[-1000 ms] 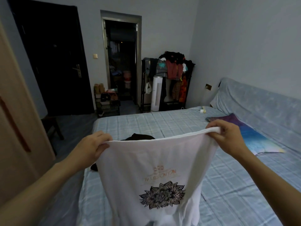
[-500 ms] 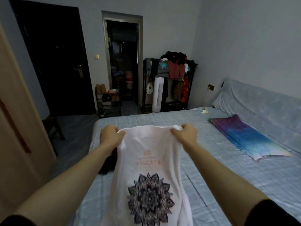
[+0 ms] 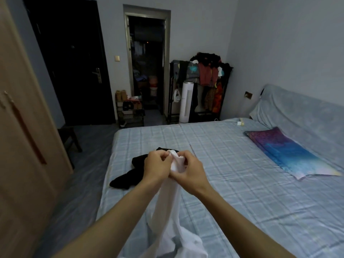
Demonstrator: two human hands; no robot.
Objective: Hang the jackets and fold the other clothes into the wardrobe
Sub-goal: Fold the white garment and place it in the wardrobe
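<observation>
A white T-shirt [image 3: 168, 216] hangs folded lengthwise over the bed, its print hidden inside the fold. My left hand [image 3: 158, 167] and my right hand [image 3: 189, 173] are pressed together at its top edge, both gripping the bunched fabric. The shirt's lower end trails onto the blue checked bed [image 3: 232, 174] near me. A black garment [image 3: 130, 174] lies crumpled on the bed just behind and left of my hands. The wooden wardrobe [image 3: 22, 146] stands along the left edge of the view.
A purple and blue pillow [image 3: 290, 153] lies at the right by the headboard. A loaded clothes rack [image 3: 204, 84] and a white tower fan [image 3: 186, 102] stand beyond the bed's far end. A dark stool [image 3: 69, 136] and a shoe shelf [image 3: 130, 112] stand left of the bed.
My hands, wide apart holding the shirt spread a second ago, have come together in the middle. The shirt has folded in half lengthwise and its flower print is hidden.
</observation>
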